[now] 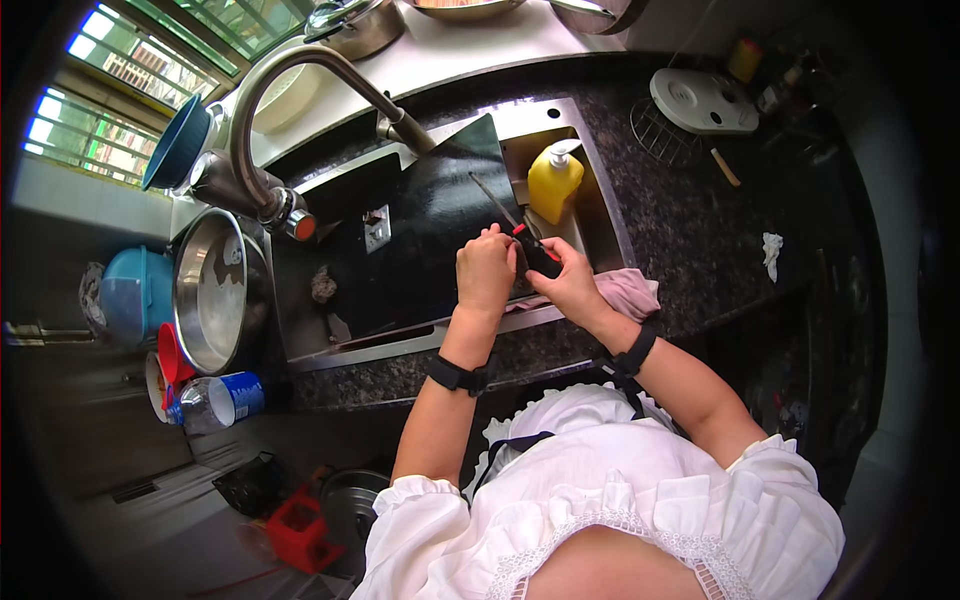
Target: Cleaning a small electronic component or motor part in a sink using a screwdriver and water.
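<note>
A screwdriver (pixel 495 196) with a thin metal shaft and a black and red handle points up and left over a glossy black panel (pixel 442 195). My right hand (pixel 566 279) has its thumb and fingers around the handle end. Close beside it, my left hand (pixel 484 274) is curled, its fingertips near the red collar of the screwdriver; what lies inside its fingers is hidden. The panel lies across a steel sink (pixel 600 187). On its surface are a small metal plate (pixel 378 228) and a scouring ball (pixel 323 285).
A yellow pump bottle (pixel 555 184) stands in the uncovered basin. Right of my hands, a pink cloth (pixel 630 294) hangs over the sink's rim. The curved faucet (pixel 247 112) arches above the panel's left part. A steel bowl (pixel 214 289) stands left; a wire rack (pixel 660 135) lies right.
</note>
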`<state>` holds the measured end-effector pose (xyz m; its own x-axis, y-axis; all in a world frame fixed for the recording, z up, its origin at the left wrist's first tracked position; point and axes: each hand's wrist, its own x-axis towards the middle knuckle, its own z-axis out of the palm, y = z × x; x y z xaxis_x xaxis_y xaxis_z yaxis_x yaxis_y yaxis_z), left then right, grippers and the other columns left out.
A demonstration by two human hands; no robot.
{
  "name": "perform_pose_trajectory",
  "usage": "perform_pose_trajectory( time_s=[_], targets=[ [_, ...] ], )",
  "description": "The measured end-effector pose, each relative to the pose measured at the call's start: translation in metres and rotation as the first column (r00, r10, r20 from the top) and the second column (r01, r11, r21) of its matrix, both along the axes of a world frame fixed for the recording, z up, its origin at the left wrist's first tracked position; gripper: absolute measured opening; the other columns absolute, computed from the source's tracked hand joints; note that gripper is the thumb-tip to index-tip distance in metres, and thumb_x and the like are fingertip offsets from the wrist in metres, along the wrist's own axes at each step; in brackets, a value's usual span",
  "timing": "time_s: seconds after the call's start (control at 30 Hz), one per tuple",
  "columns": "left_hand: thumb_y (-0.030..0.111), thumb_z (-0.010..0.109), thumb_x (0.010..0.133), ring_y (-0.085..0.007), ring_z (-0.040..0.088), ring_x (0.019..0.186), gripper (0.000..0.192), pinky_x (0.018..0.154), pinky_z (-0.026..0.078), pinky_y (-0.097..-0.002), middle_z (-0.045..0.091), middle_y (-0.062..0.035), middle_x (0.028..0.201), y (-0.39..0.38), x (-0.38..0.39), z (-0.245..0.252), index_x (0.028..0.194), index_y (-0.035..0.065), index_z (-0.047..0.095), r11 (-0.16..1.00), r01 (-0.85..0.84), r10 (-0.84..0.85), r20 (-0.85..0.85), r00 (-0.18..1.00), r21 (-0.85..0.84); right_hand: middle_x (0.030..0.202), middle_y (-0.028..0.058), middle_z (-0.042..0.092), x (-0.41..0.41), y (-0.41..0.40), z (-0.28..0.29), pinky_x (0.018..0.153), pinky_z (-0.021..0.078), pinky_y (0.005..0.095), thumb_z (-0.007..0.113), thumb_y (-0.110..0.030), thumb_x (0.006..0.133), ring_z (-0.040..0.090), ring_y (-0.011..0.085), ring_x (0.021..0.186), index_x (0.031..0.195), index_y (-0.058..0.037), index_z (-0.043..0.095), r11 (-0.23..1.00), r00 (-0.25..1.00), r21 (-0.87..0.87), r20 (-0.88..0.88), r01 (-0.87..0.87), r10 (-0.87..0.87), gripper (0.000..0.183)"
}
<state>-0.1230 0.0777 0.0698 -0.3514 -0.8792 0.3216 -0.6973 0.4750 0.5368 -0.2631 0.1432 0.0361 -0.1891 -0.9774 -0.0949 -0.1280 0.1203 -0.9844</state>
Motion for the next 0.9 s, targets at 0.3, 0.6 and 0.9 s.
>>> perform_pose_trajectory(
  time_s=[0.3, 0.6, 0.9],
  targets=[
    [0.009, 0.067, 0.075, -0.0347, 0.065, 0.068, 0.012, 0.061, 0.053, -0.0419, 0.064, -0.0169, 0.072, 0.006, -0.008, -0.008, 0.069, 0.002, 0.06, 0.997, -0.026, 0.029, 0.04, 0.999, -0.071, 0.083, 0.0092, 0.065, 0.002, 0.002, 0.011, 0.07, 0.0494, 0.0307, 0.073, -0.011, 0.073, 0.062, 0.0157, 0.077, 0.102, -0.0006, 0.057, 0.999, 0.997, -0.032, -0.077, 0.008, -0.011, 0.035],
    [0.011, 0.066, 0.077, -0.0323, 0.065, 0.065, 0.012, 0.058, 0.053, -0.0411, 0.065, -0.0142, 0.072, 0.007, -0.01, -0.014, 0.069, 0.005, 0.059, 0.989, -0.072, 0.081, 0.064, 0.995, -0.127, 0.084, 0.0106, 0.065, 0.004, 0.002, 0.007, 0.072, 0.0498, 0.0307, 0.073, -0.01, 0.072, 0.063, 0.0168, 0.078, 0.102, -0.0002, 0.057, 0.997, 0.994, -0.07, -0.103, 0.018, -0.025, 0.035],
    [0.01, 0.068, 0.078, -0.0293, 0.068, 0.072, 0.016, 0.069, 0.055, -0.0355, 0.07, -0.0163, 0.091, -0.011, 0.014, -0.01, 0.09, 0.0014, 0.072, 0.998, -0.059, 0.058, -0.057, 0.997, -0.01, 0.09, 0.0112, 0.067, 0.002, 0.001, 0.006, 0.076, 0.0505, 0.0301, 0.073, -0.01, 0.073, 0.065, 0.0172, 0.084, 0.104, 0.001, 0.057, 1.0, 1.0, -0.014, -0.021, -0.005, 0.005, 0.037]
  ],
)
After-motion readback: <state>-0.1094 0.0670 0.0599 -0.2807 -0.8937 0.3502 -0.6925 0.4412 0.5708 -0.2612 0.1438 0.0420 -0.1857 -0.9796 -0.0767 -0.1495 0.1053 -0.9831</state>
